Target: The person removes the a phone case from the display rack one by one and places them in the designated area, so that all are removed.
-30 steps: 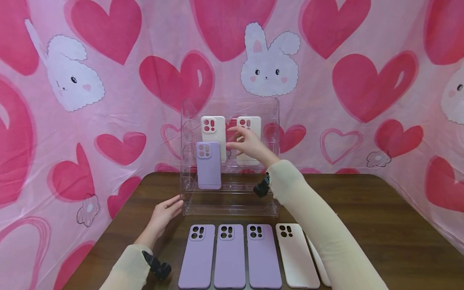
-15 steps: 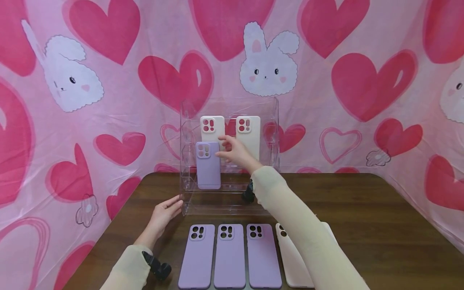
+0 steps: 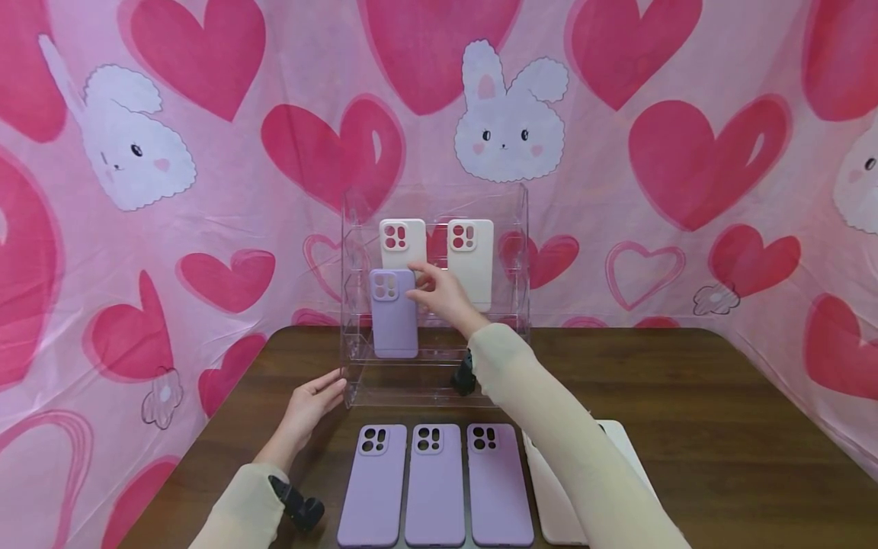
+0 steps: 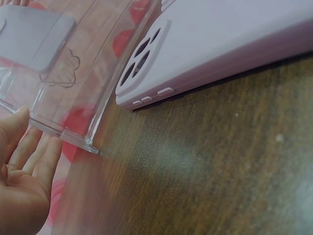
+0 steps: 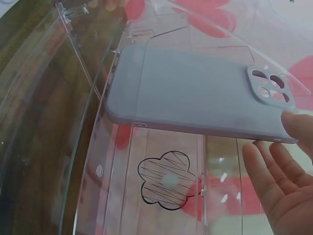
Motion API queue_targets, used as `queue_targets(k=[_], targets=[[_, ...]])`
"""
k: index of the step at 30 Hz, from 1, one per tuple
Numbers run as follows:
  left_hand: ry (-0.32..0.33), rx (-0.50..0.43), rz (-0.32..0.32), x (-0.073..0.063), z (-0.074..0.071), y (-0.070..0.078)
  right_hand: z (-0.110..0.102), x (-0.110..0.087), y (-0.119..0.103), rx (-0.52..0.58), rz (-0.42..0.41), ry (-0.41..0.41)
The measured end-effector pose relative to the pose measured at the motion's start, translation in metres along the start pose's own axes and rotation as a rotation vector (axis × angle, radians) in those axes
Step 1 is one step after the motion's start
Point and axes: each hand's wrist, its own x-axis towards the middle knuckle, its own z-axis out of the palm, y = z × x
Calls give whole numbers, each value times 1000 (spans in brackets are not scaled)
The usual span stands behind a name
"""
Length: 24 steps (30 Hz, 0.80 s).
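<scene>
A clear acrylic display stand (image 3: 439, 398) stands on the table. My left hand (image 3: 310, 408) holds its lower left side edge, thumb on one face and fingers on the other in the left wrist view. A purple phone case (image 3: 395, 328) leans upright in a lower tier at the left. My right hand (image 3: 446, 296) is at its upper right edge; in the right wrist view the thumb (image 5: 296, 126) lies on the corner beside the camera cutout, the fingers just under the edge. Behind it are a white phone case (image 3: 411, 248) and, further right, another white phone case (image 3: 473, 267).
In front of the stand lie a row of purple phone cases (image 3: 434, 496) on the brown wooden table (image 3: 720, 427). Pale cases (image 3: 627, 442) continue the row, partly covered by my right forearm. A pink heart-and-bunny cloth (image 3: 583, 183) hangs behind.
My right hand has moved left and down from in front of the right white case to the purple case's upper edge. The left hand has stayed on the stand.
</scene>
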Motion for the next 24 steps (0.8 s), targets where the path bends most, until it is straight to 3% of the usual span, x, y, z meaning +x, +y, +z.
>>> queue_targets(k=[10, 24], targets=[[-4, 6, 3, 0, 0, 0, 5, -6, -1, -47, -95, 96], [-3, 6, -3, 0, -1, 0, 10, -13, -4, -40, -131, 95]])
